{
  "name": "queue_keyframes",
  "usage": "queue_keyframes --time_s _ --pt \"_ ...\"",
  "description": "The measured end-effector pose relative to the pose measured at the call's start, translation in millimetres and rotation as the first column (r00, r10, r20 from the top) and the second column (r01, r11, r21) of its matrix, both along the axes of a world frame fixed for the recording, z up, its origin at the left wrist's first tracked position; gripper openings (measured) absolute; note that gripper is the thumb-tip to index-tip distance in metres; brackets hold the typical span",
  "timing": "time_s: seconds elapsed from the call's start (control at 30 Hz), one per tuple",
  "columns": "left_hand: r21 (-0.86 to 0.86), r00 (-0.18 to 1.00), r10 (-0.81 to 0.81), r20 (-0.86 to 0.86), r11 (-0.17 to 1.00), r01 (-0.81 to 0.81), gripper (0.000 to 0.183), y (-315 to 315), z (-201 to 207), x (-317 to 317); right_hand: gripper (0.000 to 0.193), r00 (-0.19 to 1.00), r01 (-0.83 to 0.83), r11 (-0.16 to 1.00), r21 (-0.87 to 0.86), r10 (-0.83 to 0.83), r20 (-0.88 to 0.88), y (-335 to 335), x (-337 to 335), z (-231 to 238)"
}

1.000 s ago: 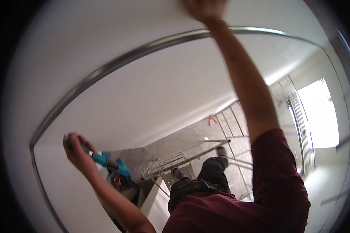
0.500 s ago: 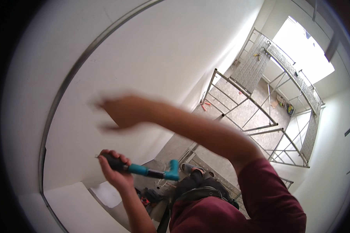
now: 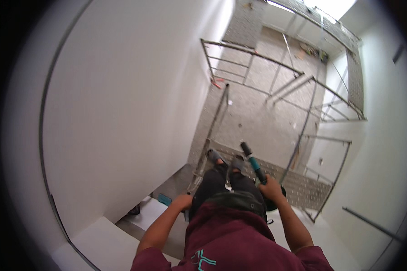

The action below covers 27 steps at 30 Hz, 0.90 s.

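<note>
My right hand [image 3: 270, 187] is closed around the rear of a nail gun [image 3: 254, 165], a slim teal and black tube. Its black front end points away over the plank beside my feet. My left hand [image 3: 182, 202] is lowered at my left hip, beside the dark waist pouch [image 3: 239, 201]. Its fingers are mostly hidden there, so whether it holds anything cannot be made out.
I stand on a perforated metal scaffold plank [image 3: 305, 187], high above a concrete floor [image 3: 262, 113]. A scaffold frame [image 3: 253, 54] and more planks [image 3: 355, 86] stand ahead. White walls flank me; a grey metal strip [image 3: 44, 104] runs along the left wall [image 3: 122, 99].
The nail gun has passed from my left hand to my right. Both hands have come down from the left wall to my waist, and the view has turned further down.
</note>
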<state>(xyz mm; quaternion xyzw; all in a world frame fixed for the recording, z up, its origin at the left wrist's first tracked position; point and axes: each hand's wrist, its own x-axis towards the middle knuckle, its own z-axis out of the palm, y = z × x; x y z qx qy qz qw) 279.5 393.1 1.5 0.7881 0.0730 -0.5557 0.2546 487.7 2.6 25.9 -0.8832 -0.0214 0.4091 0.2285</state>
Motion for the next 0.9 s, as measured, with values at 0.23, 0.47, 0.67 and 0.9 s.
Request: queue_keyframes --time_s 0.23,0.47,0.67,0.9 --pt "-0.51 0.899 0.438 -0.028 0.767 -0.39 0.044 -62 -9 18 0.043 0.828 0.534 0.824 -0.188 -0.555 -0.081 -170 -79 -36" --pt "-0.485 0.717 0.285 0.636 0.87 0.085 0.052 -102 -108 19 0.022 0.513 0.82 0.539 -0.193 -0.842 -0.171 -188 -140 -7" --pt "-0.458 0.711 0.347 0.612 0.888 -0.039 0.051 -134 -163 61 0.025 0.599 0.718 0.643 -0.267 -0.766 -0.235 -188 -147 -4" --pt "-0.359 0.709 0.317 0.63 0.928 -0.097 0.046 -110 -160 66 0.029 0.672 0.655 0.717 -0.238 -0.697 -0.251 -159 -146 -19"
